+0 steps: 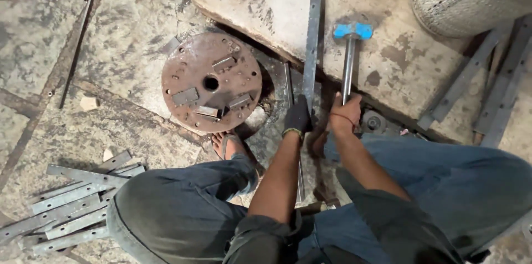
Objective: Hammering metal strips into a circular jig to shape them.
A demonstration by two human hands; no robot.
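Between the person's knees, on the stained concrete floor (122,59), two hands work side by side. Left hand (298,117), in one dark glove, has its grip closed around the lower end of one long flat steel bar (312,42), which runs upward across a concrete slab (388,9). Right hand (344,111), bare, has its grip closed around the metal handle of one hammer (352,31) with a blue head; the head rests on the slab, just beside the bar. Left of the hands lies one rusty round plate (210,82) carrying four small blocks around one centre hole. One stack of flat steel strips (72,208), exact count unclear, lies at lower left. One foot (228,145) touches the plate's lower edge.
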